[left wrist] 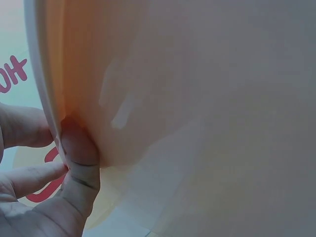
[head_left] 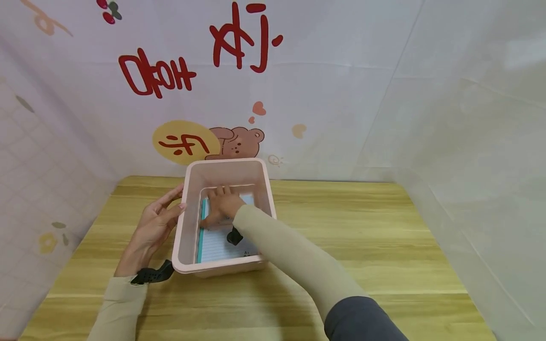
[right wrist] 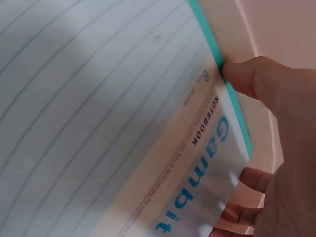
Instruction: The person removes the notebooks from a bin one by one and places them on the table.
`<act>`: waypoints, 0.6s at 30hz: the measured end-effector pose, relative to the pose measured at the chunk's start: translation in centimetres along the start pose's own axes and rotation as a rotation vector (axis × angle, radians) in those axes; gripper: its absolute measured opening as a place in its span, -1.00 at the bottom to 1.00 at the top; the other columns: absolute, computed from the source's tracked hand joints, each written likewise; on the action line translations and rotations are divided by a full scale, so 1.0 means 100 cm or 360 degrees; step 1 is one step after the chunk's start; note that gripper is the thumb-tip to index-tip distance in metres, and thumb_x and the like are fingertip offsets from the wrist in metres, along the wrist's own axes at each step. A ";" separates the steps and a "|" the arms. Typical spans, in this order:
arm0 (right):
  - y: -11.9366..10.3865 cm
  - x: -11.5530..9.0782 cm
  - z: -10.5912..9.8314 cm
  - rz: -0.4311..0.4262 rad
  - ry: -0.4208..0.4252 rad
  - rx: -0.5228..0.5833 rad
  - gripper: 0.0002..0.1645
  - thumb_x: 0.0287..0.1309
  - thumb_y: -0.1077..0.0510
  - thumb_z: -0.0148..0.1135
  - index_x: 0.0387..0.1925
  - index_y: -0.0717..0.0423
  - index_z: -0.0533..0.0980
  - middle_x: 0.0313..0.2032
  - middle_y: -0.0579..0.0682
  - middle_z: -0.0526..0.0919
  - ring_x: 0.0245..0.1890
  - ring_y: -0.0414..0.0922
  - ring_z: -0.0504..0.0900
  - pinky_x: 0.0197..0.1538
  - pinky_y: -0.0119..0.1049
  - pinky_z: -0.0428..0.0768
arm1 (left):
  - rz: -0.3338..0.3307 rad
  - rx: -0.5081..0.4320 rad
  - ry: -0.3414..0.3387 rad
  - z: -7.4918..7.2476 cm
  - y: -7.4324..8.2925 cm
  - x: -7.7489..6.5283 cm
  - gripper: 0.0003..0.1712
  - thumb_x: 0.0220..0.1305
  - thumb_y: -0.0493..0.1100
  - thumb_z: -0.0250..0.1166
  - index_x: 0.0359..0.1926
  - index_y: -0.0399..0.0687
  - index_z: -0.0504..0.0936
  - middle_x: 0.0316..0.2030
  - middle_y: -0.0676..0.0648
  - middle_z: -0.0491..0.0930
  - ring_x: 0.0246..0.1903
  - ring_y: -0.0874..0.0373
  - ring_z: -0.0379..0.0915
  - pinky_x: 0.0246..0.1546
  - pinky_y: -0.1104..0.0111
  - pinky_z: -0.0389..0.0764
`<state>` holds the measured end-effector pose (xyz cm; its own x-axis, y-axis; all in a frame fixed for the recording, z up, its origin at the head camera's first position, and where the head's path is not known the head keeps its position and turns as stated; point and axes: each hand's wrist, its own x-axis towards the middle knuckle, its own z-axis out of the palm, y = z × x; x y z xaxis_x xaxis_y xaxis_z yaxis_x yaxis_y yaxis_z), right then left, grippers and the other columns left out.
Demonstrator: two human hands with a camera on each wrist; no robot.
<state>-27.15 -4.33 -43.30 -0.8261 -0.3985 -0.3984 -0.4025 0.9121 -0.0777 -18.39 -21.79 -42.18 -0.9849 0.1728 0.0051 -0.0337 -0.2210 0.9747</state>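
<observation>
Reaching down into the pink plastic bin [head_left: 181, 237], the right hand [head_left: 223, 206] spreads over a Gambit notebook [head_left: 219, 246]!
And here's the detail: the notebook lies inside the bin, lined face up, teal spine [right wrist: 210, 34] along the left wall; the right thumb [right wrist: 261, 81] touches that spine, the other fingers [right wrist: 242, 216], splayed wide, meeting the edge beside the printed name. Over on the other side, the left hand [head_left: 154, 221] pinches the bin's rim, thumb inside, fingers outside, all on the wood-grain counter [head_left: 350, 246].
</observation>
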 end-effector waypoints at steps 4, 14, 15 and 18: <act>0.000 -0.005 0.001 -0.0012 0.0019 -0.0046 0.19 0.07 -0.60 0.18 0.56 -0.12 0.07 0.52 -0.03 0.13 0.46 -0.06 0.14 0.47 0.01 0.39 | -0.0004 0.0000 -0.0009 0.001 -0.001 0.000 -0.19 0.47 -0.32 0.22 0.60 -0.27 0.07 0.21 0.00 0.34 -0.08 0.35 0.61 -0.04 0.51 0.71; -0.005 -0.005 -0.001 0.0054 0.0009 -0.0202 0.30 0.04 -0.68 0.12 0.59 -0.07 0.00 0.52 -0.04 0.12 0.46 -0.09 0.14 0.42 -0.05 0.47 | -0.0005 0.0022 0.0001 0.001 -0.004 0.000 -0.19 0.47 -0.31 0.23 0.59 -0.29 0.05 0.21 0.01 0.33 -0.06 0.35 0.62 -0.03 0.52 0.71; -0.005 -0.004 -0.001 0.0056 0.0030 -0.0207 0.31 0.03 -0.68 0.13 0.58 -0.05 -0.01 0.51 -0.04 0.12 0.46 -0.10 0.15 0.43 -0.07 0.47 | -0.0005 0.0017 0.0004 0.001 -0.003 -0.001 -0.19 0.47 -0.31 0.22 0.59 -0.29 0.05 0.21 0.01 0.33 -0.06 0.35 0.62 -0.03 0.52 0.71; -0.006 -0.005 -0.004 0.0057 0.0086 -0.0203 0.31 0.01 -0.69 0.14 0.55 -0.04 0.01 0.46 -0.06 0.20 0.40 -0.16 0.26 0.39 -0.17 0.51 | -0.0003 -0.0004 0.0010 0.002 -0.001 -0.001 -0.20 0.47 -0.33 0.21 0.59 -0.29 0.06 0.20 0.02 0.33 -0.04 0.37 0.60 -0.03 0.53 0.70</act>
<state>-26.65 -4.75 -42.72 -0.8595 -0.3736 -0.3489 -0.4164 0.9076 0.0539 -18.23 -21.62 -42.28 -0.9859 0.1671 0.0016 -0.0362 -0.2231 0.9741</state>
